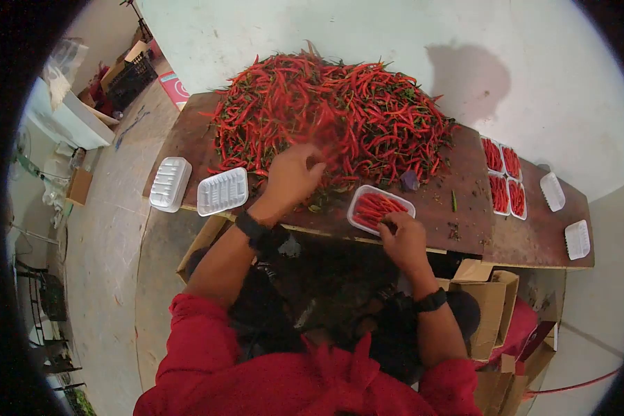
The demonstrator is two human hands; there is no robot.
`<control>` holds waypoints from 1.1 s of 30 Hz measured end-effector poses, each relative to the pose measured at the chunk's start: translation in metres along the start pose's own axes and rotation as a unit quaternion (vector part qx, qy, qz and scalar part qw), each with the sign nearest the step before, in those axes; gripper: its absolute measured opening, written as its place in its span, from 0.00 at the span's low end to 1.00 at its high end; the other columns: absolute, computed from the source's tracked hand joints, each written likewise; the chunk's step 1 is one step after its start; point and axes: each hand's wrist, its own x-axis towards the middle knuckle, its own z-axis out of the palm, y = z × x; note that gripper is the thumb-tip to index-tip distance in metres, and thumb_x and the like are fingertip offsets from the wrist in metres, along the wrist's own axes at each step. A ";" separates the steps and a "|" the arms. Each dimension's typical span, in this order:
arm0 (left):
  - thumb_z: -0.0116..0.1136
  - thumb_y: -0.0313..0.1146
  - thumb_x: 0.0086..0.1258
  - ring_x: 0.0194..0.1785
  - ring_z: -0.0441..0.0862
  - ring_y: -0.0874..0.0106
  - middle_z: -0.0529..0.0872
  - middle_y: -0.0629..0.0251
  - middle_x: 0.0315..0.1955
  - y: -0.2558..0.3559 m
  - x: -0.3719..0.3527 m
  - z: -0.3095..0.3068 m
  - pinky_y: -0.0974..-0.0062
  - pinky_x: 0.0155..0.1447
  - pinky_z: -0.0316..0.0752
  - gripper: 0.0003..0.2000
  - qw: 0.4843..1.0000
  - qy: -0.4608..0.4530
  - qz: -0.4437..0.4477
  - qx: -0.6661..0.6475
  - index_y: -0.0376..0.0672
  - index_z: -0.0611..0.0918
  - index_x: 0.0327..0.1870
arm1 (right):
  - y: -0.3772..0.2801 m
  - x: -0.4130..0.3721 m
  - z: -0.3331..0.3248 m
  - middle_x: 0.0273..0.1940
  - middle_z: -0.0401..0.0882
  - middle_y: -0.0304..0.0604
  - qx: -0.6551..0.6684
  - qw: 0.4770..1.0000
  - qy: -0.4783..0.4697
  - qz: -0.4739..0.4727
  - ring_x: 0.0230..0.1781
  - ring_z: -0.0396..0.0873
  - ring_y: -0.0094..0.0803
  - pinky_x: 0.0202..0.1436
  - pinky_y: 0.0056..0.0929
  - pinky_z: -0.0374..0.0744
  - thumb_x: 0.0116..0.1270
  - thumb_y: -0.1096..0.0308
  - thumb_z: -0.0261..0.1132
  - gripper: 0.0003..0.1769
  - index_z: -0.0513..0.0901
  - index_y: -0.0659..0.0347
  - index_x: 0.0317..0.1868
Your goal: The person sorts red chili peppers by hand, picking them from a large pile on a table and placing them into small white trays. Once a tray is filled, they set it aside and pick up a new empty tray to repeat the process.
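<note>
A large heap of red chili peppers (388,104) with green stems covers the back of the brown table. My left hand (295,172) is at its near edge, fingers curled and thumb bent in. Red chilies blurred by motion show just past the fingers; what they grip is partly hidden. My right hand (403,240) is closed at the near right rim of a white plastic tray (410,205), its fingertips over the chilies inside. Those red chilies (374,206) lie lengthwise in the tray.
On the left stand a stack of white trays (170,184) and a single tray (222,191). Several filled trays (504,177) sit on the right, with two more white trays (577,240) beyond. A purple lump (410,181) and a green chili (454,200) lie nearby. Cardboard boxes (496,312) stand below.
</note>
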 end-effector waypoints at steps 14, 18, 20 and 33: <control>0.60 0.28 0.56 0.40 0.82 0.68 0.84 0.56 0.34 0.038 -0.046 0.020 0.70 0.45 0.75 0.10 0.928 -0.232 -0.053 -0.287 0.36 0.80 0.38 | -0.031 0.005 -0.006 0.29 0.76 0.33 0.492 0.830 -0.100 0.244 0.28 0.70 0.18 0.34 0.17 0.70 0.63 0.69 0.62 0.09 0.80 0.66 0.40; 0.60 0.28 0.56 0.39 0.82 0.68 0.84 0.56 0.33 0.038 -0.046 0.018 0.69 0.44 0.75 0.10 0.924 -0.249 -0.055 -0.287 0.35 0.79 0.38 | -0.024 0.002 -0.004 0.29 0.76 0.33 0.517 0.811 -0.095 0.258 0.28 0.71 0.19 0.34 0.17 0.70 0.63 0.70 0.62 0.07 0.79 0.65 0.38; 0.61 0.28 0.56 0.39 0.82 0.68 0.84 0.56 0.33 0.037 -0.047 0.019 0.69 0.44 0.75 0.10 0.925 -0.254 -0.051 -0.279 0.36 0.79 0.38 | -0.020 0.000 -0.003 0.29 0.76 0.34 0.510 0.816 -0.104 0.253 0.28 0.72 0.19 0.34 0.17 0.70 0.63 0.70 0.61 0.06 0.79 0.65 0.38; 0.62 0.31 0.57 0.39 0.82 0.71 0.85 0.61 0.33 0.033 -0.050 0.020 0.71 0.45 0.75 0.11 0.923 -0.315 -0.003 -0.221 0.39 0.81 0.40 | -0.015 -0.003 0.002 0.28 0.77 0.32 0.411 0.874 -0.121 0.230 0.27 0.72 0.17 0.33 0.18 0.70 0.62 0.70 0.62 0.05 0.79 0.64 0.35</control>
